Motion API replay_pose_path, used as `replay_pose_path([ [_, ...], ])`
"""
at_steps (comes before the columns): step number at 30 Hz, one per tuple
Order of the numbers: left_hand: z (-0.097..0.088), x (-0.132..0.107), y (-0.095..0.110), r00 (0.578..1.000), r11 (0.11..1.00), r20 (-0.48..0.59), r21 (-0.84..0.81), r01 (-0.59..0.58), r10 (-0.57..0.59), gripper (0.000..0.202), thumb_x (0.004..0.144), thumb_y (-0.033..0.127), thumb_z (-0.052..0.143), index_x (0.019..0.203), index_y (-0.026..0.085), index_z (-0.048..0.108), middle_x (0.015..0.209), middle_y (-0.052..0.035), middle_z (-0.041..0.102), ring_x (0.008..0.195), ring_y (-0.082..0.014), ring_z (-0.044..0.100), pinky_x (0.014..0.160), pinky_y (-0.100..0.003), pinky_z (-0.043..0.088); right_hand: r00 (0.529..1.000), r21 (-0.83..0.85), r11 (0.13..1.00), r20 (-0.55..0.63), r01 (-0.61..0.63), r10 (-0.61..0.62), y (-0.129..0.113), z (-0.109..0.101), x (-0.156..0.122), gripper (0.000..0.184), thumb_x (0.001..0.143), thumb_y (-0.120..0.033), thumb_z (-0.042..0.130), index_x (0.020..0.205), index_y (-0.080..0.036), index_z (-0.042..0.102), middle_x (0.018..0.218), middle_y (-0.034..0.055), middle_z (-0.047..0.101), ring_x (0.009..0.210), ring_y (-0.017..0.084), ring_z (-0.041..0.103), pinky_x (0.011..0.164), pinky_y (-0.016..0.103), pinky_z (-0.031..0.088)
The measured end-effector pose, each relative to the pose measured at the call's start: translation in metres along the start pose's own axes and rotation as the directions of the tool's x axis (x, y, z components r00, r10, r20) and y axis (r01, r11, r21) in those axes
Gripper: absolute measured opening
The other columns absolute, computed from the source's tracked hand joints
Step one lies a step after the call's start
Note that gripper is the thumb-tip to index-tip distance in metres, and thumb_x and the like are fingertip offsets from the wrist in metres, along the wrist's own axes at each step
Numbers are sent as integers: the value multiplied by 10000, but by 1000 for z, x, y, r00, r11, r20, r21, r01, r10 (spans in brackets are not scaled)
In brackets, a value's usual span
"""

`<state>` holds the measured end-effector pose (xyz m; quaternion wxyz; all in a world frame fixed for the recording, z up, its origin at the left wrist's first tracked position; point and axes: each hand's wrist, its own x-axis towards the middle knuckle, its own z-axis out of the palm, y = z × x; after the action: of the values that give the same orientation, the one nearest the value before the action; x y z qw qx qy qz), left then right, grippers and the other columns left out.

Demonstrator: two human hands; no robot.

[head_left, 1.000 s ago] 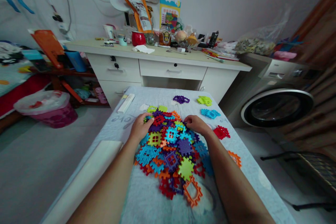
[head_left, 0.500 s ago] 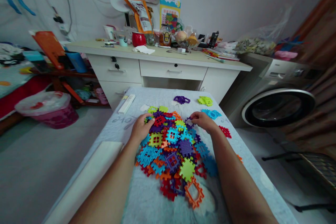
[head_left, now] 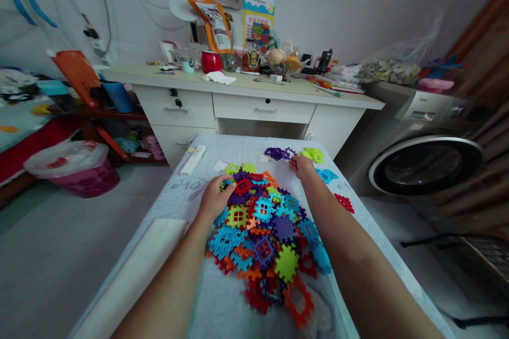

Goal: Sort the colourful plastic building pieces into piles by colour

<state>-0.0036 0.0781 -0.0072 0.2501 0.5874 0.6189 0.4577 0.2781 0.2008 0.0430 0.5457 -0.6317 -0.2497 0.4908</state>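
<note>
A heap of colourful notched plastic building pieces (head_left: 263, 246) covers the middle of the cloth-covered table. My left hand (head_left: 217, 196) rests against the heap's upper left edge, thumb and fingers apart, beside a red window piece (head_left: 243, 186); some fingertips are hidden. Beyond the heap, my right hand (head_left: 301, 166) pinches a purple building piece (head_left: 291, 152) at the right end of a small purple pile (head_left: 276, 153). A lime-green pile (head_left: 313, 155) lies just right of that hand, with blue pieces (head_left: 326, 175) and red pieces (head_left: 344, 202) nearer along the right side.
A long white box (head_left: 193, 160) lies at the table's far left, and a white slab-like strip (head_left: 135, 275) runs along its left edge. Behind stands a white desk (head_left: 264, 106) with jars and bags. A washing machine (head_left: 421, 132) is on the right, a pink bin (head_left: 75, 169) left.
My right hand has moved away from the heap, forward to the purple pile, carrying a purple piece. My left hand stays at the heap's left edge.
</note>
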Motion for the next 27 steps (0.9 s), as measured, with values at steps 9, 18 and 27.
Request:
replay_pose_path([
  [9,-2,0,4,1000,1000,0,17,-2,2,320,785,424,584,1022,228,673,1114,-57,697,1089,-246,621,1021,-403,443,996,71,995,-57,-71,75,4,27,27,255,814,2,552,718,-196,422,563,-47,503,476,66,538,480,151,497],
  [18,-1,1,-2,1000,999,4,27,-21,21,334,800,442,577,1038,226,667,1120,-57,695,1091,-241,623,1026,-403,441,999,65,997,-31,-28,30,12,13,15,175,766,-71,600,769,-205,488,618,-42,503,536,87,553,542,193,523],
  [27,-1,-2,1,1000,1000,-12,6,-25,25,316,777,427,589,1010,230,672,1119,-62,685,1108,-247,612,1030,-401,436,969,-117,987,236,108,-78,14,-43,-51,132,737,-116,617,853,-176,597,778,19,623,628,111,602,565,214,488],
])
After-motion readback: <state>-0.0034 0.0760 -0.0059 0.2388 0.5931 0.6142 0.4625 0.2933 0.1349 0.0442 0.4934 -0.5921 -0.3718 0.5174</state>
